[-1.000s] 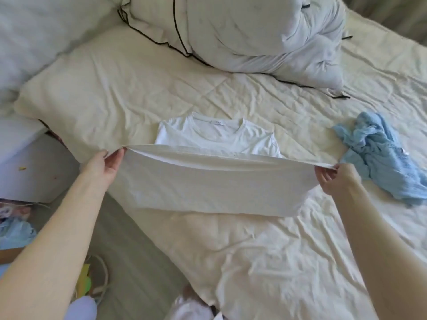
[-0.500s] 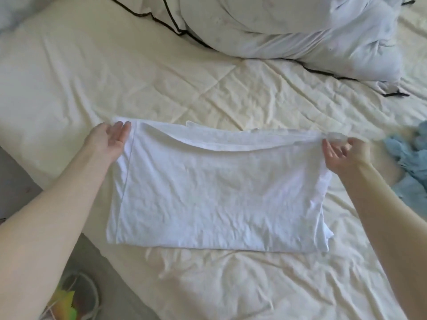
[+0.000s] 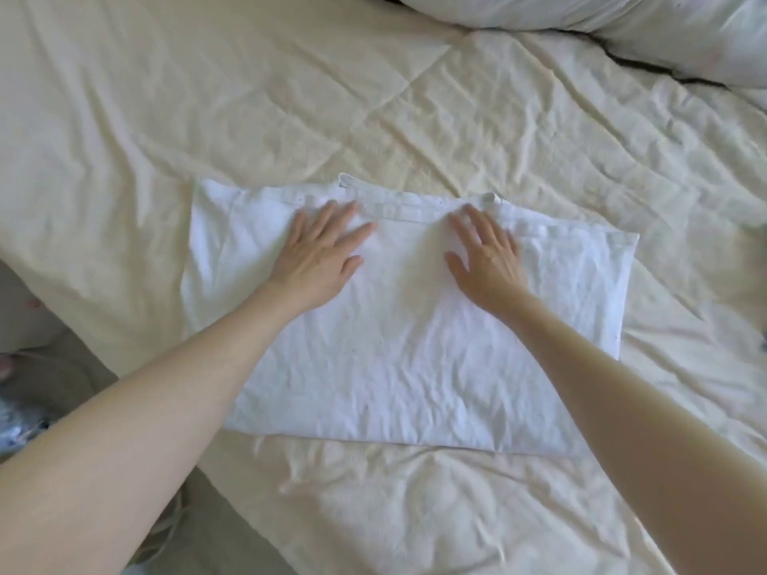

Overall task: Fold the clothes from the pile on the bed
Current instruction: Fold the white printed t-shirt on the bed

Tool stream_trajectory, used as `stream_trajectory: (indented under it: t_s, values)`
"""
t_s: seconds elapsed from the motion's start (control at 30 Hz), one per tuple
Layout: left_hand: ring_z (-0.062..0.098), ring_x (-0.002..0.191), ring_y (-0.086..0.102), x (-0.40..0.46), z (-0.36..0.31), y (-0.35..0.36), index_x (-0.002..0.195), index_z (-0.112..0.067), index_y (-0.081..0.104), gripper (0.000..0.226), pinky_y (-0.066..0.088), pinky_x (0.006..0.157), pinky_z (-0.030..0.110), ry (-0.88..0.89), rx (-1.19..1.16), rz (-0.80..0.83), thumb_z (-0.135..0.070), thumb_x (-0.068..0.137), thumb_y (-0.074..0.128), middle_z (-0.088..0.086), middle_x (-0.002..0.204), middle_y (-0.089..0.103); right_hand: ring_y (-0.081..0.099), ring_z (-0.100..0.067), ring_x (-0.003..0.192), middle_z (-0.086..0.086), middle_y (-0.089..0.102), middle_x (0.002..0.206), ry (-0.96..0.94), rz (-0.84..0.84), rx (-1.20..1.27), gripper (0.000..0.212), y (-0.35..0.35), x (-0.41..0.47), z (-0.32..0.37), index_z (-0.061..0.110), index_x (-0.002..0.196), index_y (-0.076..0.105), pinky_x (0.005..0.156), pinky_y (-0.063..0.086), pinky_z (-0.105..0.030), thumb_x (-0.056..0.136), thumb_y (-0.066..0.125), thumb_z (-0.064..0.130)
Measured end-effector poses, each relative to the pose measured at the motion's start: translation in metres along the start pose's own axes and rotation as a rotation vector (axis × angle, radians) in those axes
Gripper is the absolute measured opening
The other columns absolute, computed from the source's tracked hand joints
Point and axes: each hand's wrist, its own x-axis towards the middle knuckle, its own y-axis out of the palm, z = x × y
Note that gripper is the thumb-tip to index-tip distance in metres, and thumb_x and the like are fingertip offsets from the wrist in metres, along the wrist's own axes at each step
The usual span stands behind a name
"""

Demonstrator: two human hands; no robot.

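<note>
A white T-shirt (image 3: pixel 398 350) lies folded in half as a wide rectangle on the cream bedspread (image 3: pixel 207 97). Its collar band peeks out along the far edge. My left hand (image 3: pixel 319 253) lies flat on the upper left part of the shirt, fingers straight and spread. My right hand (image 3: pixel 487 253) lies flat on the upper middle part, fingers spread too. Both palms press the fabric near the far folded edge. Neither hand holds anything.
A white duvet with black piping (image 3: pixel 622 22) is bunched at the far right. The bed's edge runs diagonally at the lower left, with grey floor (image 3: pixel 50 367) beyond it and some small items there. Wrinkled bedspread surrounds the shirt.
Both hands carried the shirt's lower hem up over the top, laid it down and let go. They have moved inward and lie flat on the fabric. The view has moved closer.
</note>
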Motion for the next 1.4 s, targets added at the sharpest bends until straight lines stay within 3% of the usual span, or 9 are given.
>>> stream_trajectory:
  t_s: [0.2,0.37,0.53,0.67,0.77,0.87,1.03,1.23,1.4]
  values:
    - [0.028,0.146,-0.003,-0.017,0.007,-0.001,0.151,-0.022,0.016,0.052,-0.001,0.114,0.051,-0.175,-0.097,-0.041,-0.031,0.101,0.030,0.006,0.159,0.001,0.001,-0.025,0.147,-0.006,0.007,0.160,0.163,-0.100,0.051,0.052,-0.003,-0.035,-0.010,0.019,0.149,0.025,0.116,0.000,-0.051,0.101,0.037,0.034]
    - [0.037,0.144,0.009,-0.123,-0.031,0.035,0.146,-0.016,0.032,0.048,0.006,0.111,0.061,-0.272,-0.185,0.016,-0.028,0.100,0.036,0.013,0.157,0.015,0.030,-0.033,0.139,-0.016,0.039,0.147,0.377,-0.249,0.213,0.043,0.018,-0.147,-0.013,0.004,0.136,0.048,0.114,0.020,-0.052,0.094,0.052,0.010]
    - [0.041,0.140,0.020,-0.183,-0.067,0.059,0.143,-0.015,0.040,0.057,0.011,0.107,0.066,-0.322,-0.142,0.147,-0.036,0.092,0.026,0.019,0.152,0.027,0.044,-0.036,0.127,-0.021,0.052,0.132,0.563,-0.338,0.262,0.039,0.023,-0.238,-0.041,-0.005,0.127,0.051,0.107,0.030,-0.038,0.089,0.054,-0.003]
    - [0.036,0.145,0.004,-0.174,-0.070,0.064,0.148,-0.021,0.028,0.049,0.001,0.111,0.063,-0.398,-0.166,0.136,-0.029,0.100,0.033,0.012,0.158,0.011,0.054,-0.024,0.110,-0.010,0.057,0.122,0.883,-0.397,0.545,0.027,0.012,-0.255,-0.072,0.009,0.119,0.057,0.094,0.043,-0.034,0.092,0.054,0.009]
    - [0.031,0.145,-0.006,-0.171,-0.070,0.067,0.150,-0.026,0.016,0.054,-0.006,0.111,0.058,-0.420,-0.165,0.157,-0.031,0.099,0.032,0.007,0.159,0.000,0.056,-0.008,0.086,-0.003,0.054,0.115,0.852,-0.287,0.719,0.013,0.005,-0.254,-0.085,0.018,0.103,0.061,0.074,0.046,-0.019,0.091,0.060,0.015]
    - [0.025,0.145,-0.013,-0.171,-0.064,0.069,0.151,-0.032,0.006,0.054,-0.009,0.112,0.054,-0.428,-0.170,0.192,-0.036,0.100,0.025,0.001,0.159,-0.009,0.058,-0.018,0.080,-0.010,0.057,0.105,0.915,-0.214,0.863,0.004,0.002,-0.254,-0.102,0.012,0.094,0.061,0.077,0.052,-0.034,0.093,0.057,0.014]
    - [0.022,0.145,-0.015,-0.165,-0.057,0.066,0.150,-0.036,0.003,0.054,-0.008,0.113,0.051,-0.435,-0.194,0.281,-0.039,0.100,0.025,-0.005,0.158,-0.014,0.059,-0.010,0.072,0.001,0.060,0.077,1.066,-0.323,1.279,0.021,-0.008,-0.261,-0.126,0.014,0.077,0.057,0.068,0.047,-0.023,0.096,0.049,0.010]
    - [0.020,0.144,-0.017,-0.160,-0.048,0.059,0.149,-0.039,-0.003,0.054,-0.006,0.115,0.047,-0.386,-0.185,0.385,-0.041,0.101,0.021,-0.007,0.157,-0.019,0.030,-0.012,0.045,-0.001,0.041,0.060,1.270,-0.293,1.198,0.025,0.004,-0.249,-0.125,0.012,0.071,0.050,0.036,0.025,-0.020,0.087,0.040,-0.004]
    - [0.019,0.144,-0.018,-0.160,-0.044,0.050,0.148,-0.037,-0.007,0.054,-0.004,0.116,0.044,-0.326,-0.175,0.409,-0.039,0.101,0.020,-0.006,0.156,-0.021,0.036,-0.013,0.043,-0.004,0.044,0.064,1.416,-0.333,1.066,0.024,0.010,-0.236,-0.123,0.009,0.083,0.056,0.039,0.027,-0.024,0.082,0.035,-0.002]
